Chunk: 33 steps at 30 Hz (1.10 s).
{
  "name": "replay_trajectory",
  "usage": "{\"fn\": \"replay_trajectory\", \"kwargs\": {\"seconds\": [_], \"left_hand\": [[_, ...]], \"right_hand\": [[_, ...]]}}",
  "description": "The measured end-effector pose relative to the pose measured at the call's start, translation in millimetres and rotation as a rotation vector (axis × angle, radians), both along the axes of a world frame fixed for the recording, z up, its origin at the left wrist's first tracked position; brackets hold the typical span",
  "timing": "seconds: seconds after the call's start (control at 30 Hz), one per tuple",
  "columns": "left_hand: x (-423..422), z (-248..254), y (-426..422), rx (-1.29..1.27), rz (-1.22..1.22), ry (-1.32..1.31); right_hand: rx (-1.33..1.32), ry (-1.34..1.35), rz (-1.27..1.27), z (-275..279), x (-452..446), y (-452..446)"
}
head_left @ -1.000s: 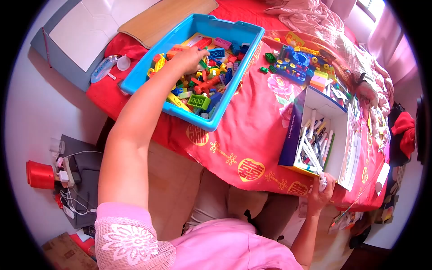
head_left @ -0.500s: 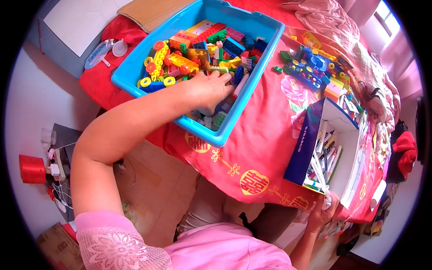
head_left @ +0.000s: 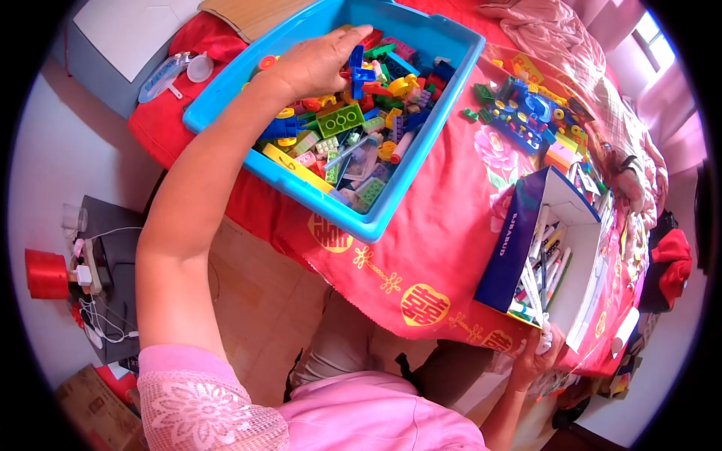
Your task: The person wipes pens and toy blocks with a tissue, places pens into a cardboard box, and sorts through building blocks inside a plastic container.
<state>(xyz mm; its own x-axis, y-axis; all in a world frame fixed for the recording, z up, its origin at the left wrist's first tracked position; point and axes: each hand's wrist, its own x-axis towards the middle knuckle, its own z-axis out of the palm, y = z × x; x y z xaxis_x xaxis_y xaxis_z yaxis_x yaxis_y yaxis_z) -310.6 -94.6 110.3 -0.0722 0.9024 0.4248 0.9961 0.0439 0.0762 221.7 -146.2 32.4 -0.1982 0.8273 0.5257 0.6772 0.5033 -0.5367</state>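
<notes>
One bare left hand point(head_left: 316, 62), its fingers partly curled, pinches a dark blue moulded plastic piece point(head_left: 359, 74) above the heap in a smooth blue tub point(head_left: 368, 228), while the right hand point(head_left: 535, 355) closes round a crumpled white wad point(head_left: 544, 342) at the near corner of a stiff card box point(head_left: 502, 246). Chunky hollow-backed bricks point(head_left: 340, 119) and small round wheels point(head_left: 286, 141) crowd the tub; slim pens point(head_left: 552, 274) lean in the box, both containers on red cloth point(head_left: 444, 225) with gold hearts point(head_left: 425, 304).
</notes>
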Motion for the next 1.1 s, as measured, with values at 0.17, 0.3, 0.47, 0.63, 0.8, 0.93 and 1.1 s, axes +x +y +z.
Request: {"fn": "replay_trajectory", "kwargs": {"seconds": [0.17,0.3,0.47,0.63,0.8,0.93,1.1], "left_hand": [[33,19,-20,-0.033,0.166,0.144],[71,12,-29,-0.6,0.01,0.045],[91,-8,-22,-0.863,0.105,0.333],[79,-27,-25,-0.715,0.285,0.47],[54,-15,-28,-0.465,0.176,0.336],[32,-4,-29,-0.358,0.244,0.229],[27,26,-41,-0.513,0.321,0.121]], "right_hand": [[-0.017,-0.002,-0.024,1,-2,-1],[-0.031,0.022,-0.019,1,-2,-2],[-0.008,0.026,-0.023,3,-5,-3],[0.002,0.048,0.007,3,-3,-1],[0.002,0.039,0.005,6,-1,-2],[0.007,0.04,0.019,9,-1,-1],[0.033,0.048,0.014,7,0,-1]]}}
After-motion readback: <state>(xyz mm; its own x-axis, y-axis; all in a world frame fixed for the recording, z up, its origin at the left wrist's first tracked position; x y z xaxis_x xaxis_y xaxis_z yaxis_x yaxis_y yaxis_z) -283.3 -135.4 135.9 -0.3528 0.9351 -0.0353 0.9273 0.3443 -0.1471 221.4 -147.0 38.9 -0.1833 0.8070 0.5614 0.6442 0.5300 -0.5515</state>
